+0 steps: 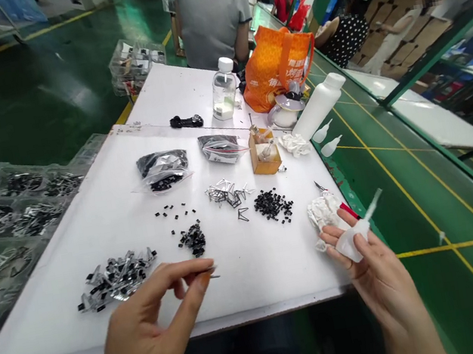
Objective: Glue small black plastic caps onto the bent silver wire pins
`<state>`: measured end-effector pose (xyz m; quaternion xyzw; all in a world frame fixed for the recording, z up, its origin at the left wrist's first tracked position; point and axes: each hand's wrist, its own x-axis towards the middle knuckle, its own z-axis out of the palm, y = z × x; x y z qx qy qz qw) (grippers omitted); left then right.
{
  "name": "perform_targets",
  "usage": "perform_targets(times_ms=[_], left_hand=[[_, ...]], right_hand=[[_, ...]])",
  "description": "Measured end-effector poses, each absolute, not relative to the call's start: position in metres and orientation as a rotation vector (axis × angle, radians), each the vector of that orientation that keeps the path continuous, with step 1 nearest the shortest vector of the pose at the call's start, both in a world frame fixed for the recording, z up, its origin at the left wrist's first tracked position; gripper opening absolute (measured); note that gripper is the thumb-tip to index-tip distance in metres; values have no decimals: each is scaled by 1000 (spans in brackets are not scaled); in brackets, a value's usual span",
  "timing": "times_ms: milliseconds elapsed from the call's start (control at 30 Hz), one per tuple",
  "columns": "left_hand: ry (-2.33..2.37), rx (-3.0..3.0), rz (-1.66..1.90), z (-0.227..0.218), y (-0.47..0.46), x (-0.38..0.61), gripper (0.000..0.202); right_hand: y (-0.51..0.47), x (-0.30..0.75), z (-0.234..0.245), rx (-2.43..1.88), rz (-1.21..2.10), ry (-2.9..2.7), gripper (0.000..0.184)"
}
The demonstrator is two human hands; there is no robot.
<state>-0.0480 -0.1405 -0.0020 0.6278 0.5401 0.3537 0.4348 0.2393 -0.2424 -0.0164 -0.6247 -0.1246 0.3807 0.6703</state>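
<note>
Small thin piece (216,276) pinched between thumb and forefinger of left hand (157,311), over near part of counter (257,276). Nozzle bottle (349,244) held under thumb of right hand (375,262), palm upturned. Beyond: black parts (272,205) heaped, metal frames (226,192) scattered. Farther: orange bag (270,68) stood.

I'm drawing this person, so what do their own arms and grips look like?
Both are bare: the left grip and right grip have slim fingers, no gloves and no visible rings. The arms show no sleeve, watch or bracelet.
</note>
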Motion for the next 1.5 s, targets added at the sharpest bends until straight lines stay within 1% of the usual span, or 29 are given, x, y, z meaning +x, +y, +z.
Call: perform_targets(times_ms=[100,167,267,333,467,700,833,967,1033,1100,1200,1300,1433,1500], left_hand=[[1427,1361,1026,-11,-150,-47,17],[1442,1276,1070,-13,-154,-44,19],[1418,1286,1030,-15,-159,-40,17],[1382,1295,974,-17,-161,-40,22],[1339,1222,937,-18,-165,-40,33],[1419,1061,1042,-14,-170,-34,37],[1480,1096,999,-13,-168,-33,43],[1479,1111,976,-8,-167,-28,40],[1470,1120,966,-4,-169,-23,37],[1435,1144,967,2,-173,-18,30],[1294,1270,974,8,-177,-12,21],[1215,1352,1011,12,-180,-9,24],[1172,1365,1038,15,-182,-8,29],[1172,1362,1036,15,-182,-8,30]], right_hand=[[-248,254,-23,-1695,482,-513,61],[-247,262,-27,-1850,187,-593,56],[-239,269,-29,-1848,-124,-605,45],[-232,272,-29,-1789,-193,-604,45],[-219,272,-29,-1718,-201,-614,52],[-215,272,-29,-1653,-194,-624,48],[-215,271,-29,-1637,-178,-608,42],[-213,252,-17,-1501,-234,-546,35],[-213,232,-7,-1412,-206,-538,40],[-215,208,3,-1332,-91,-607,49],[-219,175,12,-1225,23,-884,53],[-220,156,13,-1195,6,-1060,53],[-217,150,14,-1211,51,-1033,54],[-216,150,17,-1210,79,-1018,52]])
